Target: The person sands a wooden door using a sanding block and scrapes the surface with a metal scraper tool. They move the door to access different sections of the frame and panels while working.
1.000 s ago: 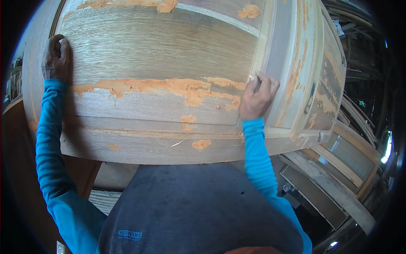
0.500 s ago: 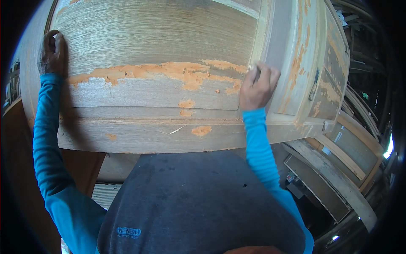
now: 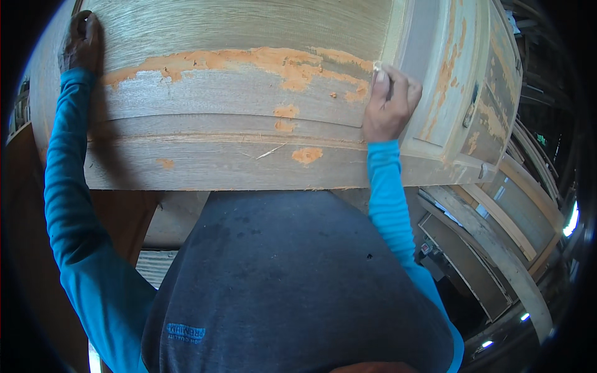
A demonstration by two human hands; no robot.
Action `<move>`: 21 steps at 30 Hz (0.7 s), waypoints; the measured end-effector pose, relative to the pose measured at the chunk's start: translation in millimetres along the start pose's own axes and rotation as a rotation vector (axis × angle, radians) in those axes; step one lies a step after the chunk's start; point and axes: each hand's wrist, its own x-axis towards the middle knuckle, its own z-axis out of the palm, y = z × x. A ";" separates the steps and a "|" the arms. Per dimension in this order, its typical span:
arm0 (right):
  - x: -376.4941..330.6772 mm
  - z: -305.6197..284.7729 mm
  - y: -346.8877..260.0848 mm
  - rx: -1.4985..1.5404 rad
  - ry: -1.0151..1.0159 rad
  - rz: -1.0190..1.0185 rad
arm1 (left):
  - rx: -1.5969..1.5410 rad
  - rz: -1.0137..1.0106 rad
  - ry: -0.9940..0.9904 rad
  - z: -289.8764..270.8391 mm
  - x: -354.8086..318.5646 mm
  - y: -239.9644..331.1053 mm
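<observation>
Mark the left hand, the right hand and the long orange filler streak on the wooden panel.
left hand point(image 3: 81, 43), head view, back of the hand
right hand point(image 3: 388, 105), head view, knuckles
orange filler streak point(image 3: 249, 60), head view, middle of the streak

Bright blue long sleeves with fine ribbing, snug to the wrists, dark grey shirt front, dusty specks, small blue printed mark near hem, bare hands
</observation>
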 end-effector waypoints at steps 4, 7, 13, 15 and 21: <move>28.2 18.2 -23.8 -0.228 -0.041 -0.064 | -0.076 0.010 -0.023 6.1 1.4 6.2; 72.9 32.3 13.7 -0.193 -0.058 -0.038 | -0.130 0.026 0.008 11.1 9.8 0.2; 55.1 12.3 7.2 -0.077 -0.143 -0.064 | -0.074 -0.025 -0.002 1.1 3.3 12.0; 57.9 2.9 13.6 0.002 -0.191 -0.121 | 0.003 0.017 0.000 5.2 8.4 2.6; 75.5 -50.6 45.2 0.234 -0.136 0.214 | 0.015 -0.022 -0.001 4.9 10.7 11.1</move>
